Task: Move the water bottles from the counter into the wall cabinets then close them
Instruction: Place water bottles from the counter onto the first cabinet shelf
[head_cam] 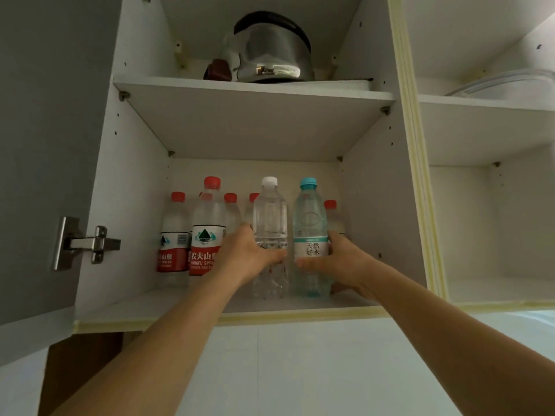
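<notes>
From the left: I see an open cabinet door (45, 145) swung wide, its metal hinge (87, 243) showing. Inside the cabinet, on the bottom shelf (126, 307), a group of red-capped bottles (205, 232) with red labels stands at the left and toward the back.

My left hand (249, 253) is curled around the lower middle of a clear bottle (270, 211) with a white cap, thumb in front, fingers wrapped behind it. The bottle is upright, and its base seems to rest on the shelf.

Just beside it, my right hand (339, 259) grips a pale blue bottle (309, 217) with a teal cap at its white label, thumb across the front. It also stands upright near the shelf's front edge. One more red-capped bottle peeks out behind my right hand.

Both bottles look full, so I judge them fairly heavy for their size, with thin, smooth plastic walls that give under a squeeze. The ribbed waist or labelled band seems the surest place to hold.

Above, a steel kettle (270, 52) sits on the upper shelf. To the right, a second open cabinet holds a clear lid (504, 84) up high.
</notes>
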Available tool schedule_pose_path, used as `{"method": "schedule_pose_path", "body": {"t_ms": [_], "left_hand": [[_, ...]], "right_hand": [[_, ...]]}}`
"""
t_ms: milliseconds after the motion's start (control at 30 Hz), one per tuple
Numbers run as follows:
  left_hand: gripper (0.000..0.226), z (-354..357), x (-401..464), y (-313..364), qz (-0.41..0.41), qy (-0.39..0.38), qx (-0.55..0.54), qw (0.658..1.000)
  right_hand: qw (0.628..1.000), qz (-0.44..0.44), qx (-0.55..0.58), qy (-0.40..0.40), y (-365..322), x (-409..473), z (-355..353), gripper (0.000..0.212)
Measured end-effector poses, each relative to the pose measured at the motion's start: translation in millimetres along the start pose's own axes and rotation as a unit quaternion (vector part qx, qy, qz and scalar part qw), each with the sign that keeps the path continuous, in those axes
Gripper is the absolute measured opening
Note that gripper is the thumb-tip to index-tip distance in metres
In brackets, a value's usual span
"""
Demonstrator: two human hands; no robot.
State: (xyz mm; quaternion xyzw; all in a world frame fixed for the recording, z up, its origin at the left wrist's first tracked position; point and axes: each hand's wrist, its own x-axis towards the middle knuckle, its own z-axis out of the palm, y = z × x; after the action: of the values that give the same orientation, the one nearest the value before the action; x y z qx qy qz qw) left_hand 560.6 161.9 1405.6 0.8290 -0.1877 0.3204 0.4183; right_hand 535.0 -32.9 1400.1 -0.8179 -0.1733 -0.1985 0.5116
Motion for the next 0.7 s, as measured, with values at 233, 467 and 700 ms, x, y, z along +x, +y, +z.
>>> {"method": "schedule_pose_path", "body": {"t_ms": [233, 467, 700], "left_hand": [[0.048, 6, 2, -4, -0.005, 0.006, 0.002, 1.000], [0.069, 13, -31, -2, 0.000, -0.011, -0.006, 1.000], [0.055, 13, -111, 67, 0.074, 0.135, -0.003, 0.988]], "right_hand": [[1.000, -0.021, -0.017, 0.007, 10, 2, 3, 0.039], [0.973, -0.108, -0.086, 0.183, 5, -55, -6, 0.026], [0.979, -0.094, -0.096, 0.155, -4, -172, -26, 0.025]]}}
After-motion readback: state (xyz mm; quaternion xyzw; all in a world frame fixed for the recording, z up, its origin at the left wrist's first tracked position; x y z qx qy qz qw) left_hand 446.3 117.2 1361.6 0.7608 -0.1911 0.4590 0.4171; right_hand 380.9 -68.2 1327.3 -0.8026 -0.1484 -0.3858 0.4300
